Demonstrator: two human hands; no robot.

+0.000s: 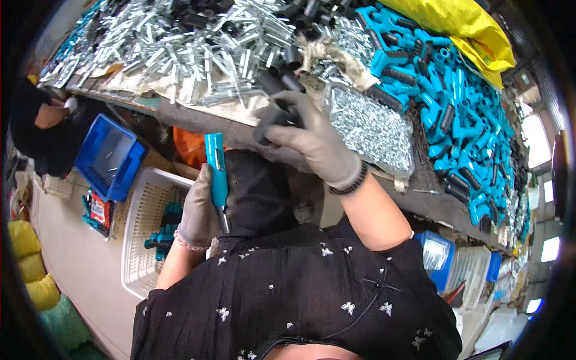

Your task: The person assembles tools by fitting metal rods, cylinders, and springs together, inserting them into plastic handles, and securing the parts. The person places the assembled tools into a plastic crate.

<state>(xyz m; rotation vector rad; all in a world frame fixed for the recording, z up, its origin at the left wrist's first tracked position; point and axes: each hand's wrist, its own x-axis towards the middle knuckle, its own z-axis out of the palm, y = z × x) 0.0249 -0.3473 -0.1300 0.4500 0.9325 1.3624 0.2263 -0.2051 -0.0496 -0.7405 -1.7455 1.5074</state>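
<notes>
My left hand (198, 207), in a grey glove, is closed around a teal handle (218, 177) with a metal shaft at its lower end. It holds the piece upright above my lap. My right hand (318, 144), gloved too, grips a short black tube (273, 124) near the table's front edge, between thumb and fingers. The tube's open end shows, and it is slightly blurred. Behind it lie more black tubes (292, 57) beside a heap of shiny metal rods (204, 54).
A clear tray (329, 99) of small metal parts stands right of my right hand. Farther right is a pile of teal tool bodies (459, 132), under a yellow sack (462, 27). At left are a white basket (135, 240) and a blue bin (105, 150).
</notes>
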